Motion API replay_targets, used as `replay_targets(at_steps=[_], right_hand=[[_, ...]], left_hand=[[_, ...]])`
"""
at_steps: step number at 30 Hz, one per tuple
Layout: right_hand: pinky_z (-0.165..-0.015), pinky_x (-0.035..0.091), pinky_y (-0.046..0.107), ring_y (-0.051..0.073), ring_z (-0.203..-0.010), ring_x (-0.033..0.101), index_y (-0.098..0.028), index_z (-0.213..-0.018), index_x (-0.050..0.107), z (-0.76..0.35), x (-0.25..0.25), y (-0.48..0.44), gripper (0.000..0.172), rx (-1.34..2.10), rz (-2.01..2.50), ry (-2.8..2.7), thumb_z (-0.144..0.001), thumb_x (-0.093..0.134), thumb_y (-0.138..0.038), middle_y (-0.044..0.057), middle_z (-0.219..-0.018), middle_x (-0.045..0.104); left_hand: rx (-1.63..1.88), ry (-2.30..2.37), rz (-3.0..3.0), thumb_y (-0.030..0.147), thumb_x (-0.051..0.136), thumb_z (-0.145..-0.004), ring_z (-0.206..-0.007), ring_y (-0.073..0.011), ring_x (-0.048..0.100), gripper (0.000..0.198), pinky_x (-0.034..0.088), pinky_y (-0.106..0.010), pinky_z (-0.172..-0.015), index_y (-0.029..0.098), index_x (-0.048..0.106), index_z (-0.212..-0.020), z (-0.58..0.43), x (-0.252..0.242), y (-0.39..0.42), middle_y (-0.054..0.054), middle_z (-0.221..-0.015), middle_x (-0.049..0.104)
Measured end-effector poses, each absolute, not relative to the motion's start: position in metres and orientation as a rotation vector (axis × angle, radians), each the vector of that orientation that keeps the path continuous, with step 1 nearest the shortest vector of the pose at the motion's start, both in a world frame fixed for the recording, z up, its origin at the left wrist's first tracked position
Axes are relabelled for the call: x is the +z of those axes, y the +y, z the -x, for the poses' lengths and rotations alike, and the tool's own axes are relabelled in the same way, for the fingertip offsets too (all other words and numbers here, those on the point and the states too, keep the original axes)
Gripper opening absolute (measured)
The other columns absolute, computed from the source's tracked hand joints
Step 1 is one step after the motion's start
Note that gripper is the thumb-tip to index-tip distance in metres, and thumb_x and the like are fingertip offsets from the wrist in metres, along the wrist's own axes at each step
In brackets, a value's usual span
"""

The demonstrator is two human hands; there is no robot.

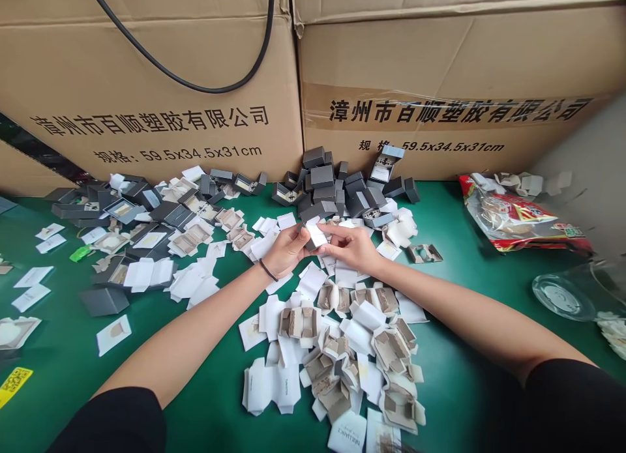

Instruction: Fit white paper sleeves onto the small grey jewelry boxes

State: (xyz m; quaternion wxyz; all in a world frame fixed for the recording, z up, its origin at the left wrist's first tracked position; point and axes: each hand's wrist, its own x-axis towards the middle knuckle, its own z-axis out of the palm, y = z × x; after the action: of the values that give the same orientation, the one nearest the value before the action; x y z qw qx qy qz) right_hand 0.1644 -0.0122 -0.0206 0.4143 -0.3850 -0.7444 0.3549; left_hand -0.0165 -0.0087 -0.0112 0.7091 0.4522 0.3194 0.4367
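While the heap of grey boxes (337, 189) is sitting at the foot of the cardboard cartons (440, 81), both hands are meeting just in front of that heap. The left hand (286, 249) and right hand (349, 246) are each pinching the same small white insert (315, 234), fingers closing tight around it. Nearer than the heap, folded inserts (342, 349) are littering the green table (460, 388).
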Motion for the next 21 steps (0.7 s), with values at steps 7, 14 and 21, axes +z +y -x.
replay_targets(at_steps=[7, 14, 21], right_hand=[[-0.053, 0.038, 0.021, 0.008, -0.050, 0.042, -0.016, -0.118, 0.058, -0.1612, -0.0232, -0.0159, 0.046, 0.606, 0.973, -1.972, -0.081, 0.058, -0.046, -0.003, -0.060, 0.052], [-0.050, 0.035, 0.019, 0.007, -0.046, 0.034, -0.012, -0.125, 0.054, -0.1625, -0.0235, -0.0143, 0.047, 0.630, 0.866, -2.056, -0.087, 0.052, -0.039, -0.008, -0.049, 0.041], [-0.051, 0.033, 0.020, 0.007, -0.048, 0.030, -0.011, -0.128, 0.052, -0.1630, -0.0196, -0.0163, 0.050, 0.708, 0.898, -2.088, -0.085, 0.053, -0.037, -0.008, -0.049, 0.040]], left_hand=[[1.005, 0.840, -1.021, 0.062, 0.066, -0.060, -0.066, -0.0095, 0.054, 0.055, 0.053, -0.026, -0.062, 0.011, 0.056, -0.080, 0.0083, -0.0055, -0.0114, 0.001, -0.071, 0.051], [0.999, 0.904, -1.061, 0.062, 0.065, -0.062, -0.066, -0.0093, 0.053, 0.055, 0.053, -0.026, -0.060, 0.011, 0.056, -0.082, 0.0077, -0.0086, -0.0107, 0.001, -0.071, 0.049], [0.999, 0.887, -1.078, 0.057, 0.069, -0.063, -0.069, -0.0106, 0.054, 0.054, 0.052, -0.024, -0.059, 0.010, 0.059, -0.089, 0.0096, -0.0091, -0.0126, -0.001, -0.075, 0.053]])
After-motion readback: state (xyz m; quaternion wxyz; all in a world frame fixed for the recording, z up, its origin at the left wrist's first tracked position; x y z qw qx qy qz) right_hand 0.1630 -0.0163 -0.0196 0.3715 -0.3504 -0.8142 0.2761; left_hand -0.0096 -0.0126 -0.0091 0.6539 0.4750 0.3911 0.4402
